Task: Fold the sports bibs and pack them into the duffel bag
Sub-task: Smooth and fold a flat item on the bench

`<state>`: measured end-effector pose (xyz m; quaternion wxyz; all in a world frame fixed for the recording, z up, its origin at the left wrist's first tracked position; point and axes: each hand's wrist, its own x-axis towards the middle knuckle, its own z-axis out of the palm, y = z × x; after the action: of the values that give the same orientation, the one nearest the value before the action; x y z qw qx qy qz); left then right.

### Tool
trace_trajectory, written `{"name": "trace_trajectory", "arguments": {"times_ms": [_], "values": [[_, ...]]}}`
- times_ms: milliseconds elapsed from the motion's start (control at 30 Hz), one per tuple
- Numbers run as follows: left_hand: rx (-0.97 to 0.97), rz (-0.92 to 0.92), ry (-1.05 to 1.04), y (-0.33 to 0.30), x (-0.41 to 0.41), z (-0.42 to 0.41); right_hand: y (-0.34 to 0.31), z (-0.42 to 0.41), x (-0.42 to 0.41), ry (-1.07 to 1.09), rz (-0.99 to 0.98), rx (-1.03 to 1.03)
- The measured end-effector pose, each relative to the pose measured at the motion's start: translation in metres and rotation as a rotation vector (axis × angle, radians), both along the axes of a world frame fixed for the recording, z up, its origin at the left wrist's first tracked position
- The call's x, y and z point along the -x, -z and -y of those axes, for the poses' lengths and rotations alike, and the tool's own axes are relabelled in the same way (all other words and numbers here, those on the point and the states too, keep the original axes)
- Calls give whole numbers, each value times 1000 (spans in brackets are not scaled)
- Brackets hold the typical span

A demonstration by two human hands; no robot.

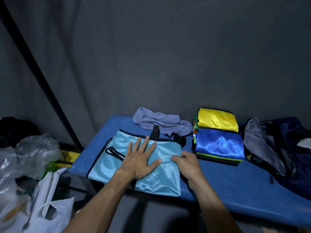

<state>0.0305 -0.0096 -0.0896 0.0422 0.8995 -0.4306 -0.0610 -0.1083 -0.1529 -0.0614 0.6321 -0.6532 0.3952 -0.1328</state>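
On the blue worktop (227, 179), near its left end, a light blue sports bib (156, 175) with black trim is lying spread flat, a black strap loop showing on its left part. The left hand (143, 158) is pressing down on the middle of this bib, palm flat and fingers straight and fanned. The right hand (187, 163) is resting at the bib's right edge, fingers curled and pinching the fabric there. To the right, just beside the bib but apart from it, a stack of folded bibs (218, 145) is sitting on the worktop: a royal blue one on top at the near side, a yellow one (218, 120) lying farther back, with green, orange and black edges showing beneath. Farther right, a dark navy duffel bag (286, 148) is lying open on the worktop, its grey lining turned outward toward the stack. At the far edge, behind the light blue bib, a crumpled grey-lilac cloth (159, 121) is lying bunched. Off the worktop at the left, clear and white plastic bags (37, 182) are sitting in a heap. A grey curtain (168, 56) is hanging behind everything.
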Motion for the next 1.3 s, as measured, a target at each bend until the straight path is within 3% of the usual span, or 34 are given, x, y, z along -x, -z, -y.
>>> {"name": "trace_trajectory", "arguments": {"times_ms": [233,333,400,467,567,633,700,767,933,1067,1300], "values": [[124,-98,61,-7,7,12,-11,-6,14,24,294,-409],[315,-89,48,-18,-16,-6,-33,-16,6,9,312,-354],[519,-187,-24,-24,-29,-19,-52,-24,-11,-22,290,-234],[801,-437,-221,-33,-39,-30,-69,-37,-40,-73,265,-92],[1115,-1026,-524,-46,-55,-49,-79,-72,-99,-222,162,100],[1084,-1277,-582,-46,-68,-69,-66,-100,-131,-384,21,107],[997,-1374,-618,-41,-72,-82,-42,-116,-147,-554,-89,127],[991,-1298,-672,-36,-73,-89,-23,-122,-148,-651,-147,365],[885,-902,-586,-27,-73,-90,-10,-111,-100,-689,12,856],[709,-450,-486,-24,-74,-87,19,-104,-56,-662,75,1277],[516,60,-376,-25,-61,-92,45,-89,-25,-727,142,1446]]}}
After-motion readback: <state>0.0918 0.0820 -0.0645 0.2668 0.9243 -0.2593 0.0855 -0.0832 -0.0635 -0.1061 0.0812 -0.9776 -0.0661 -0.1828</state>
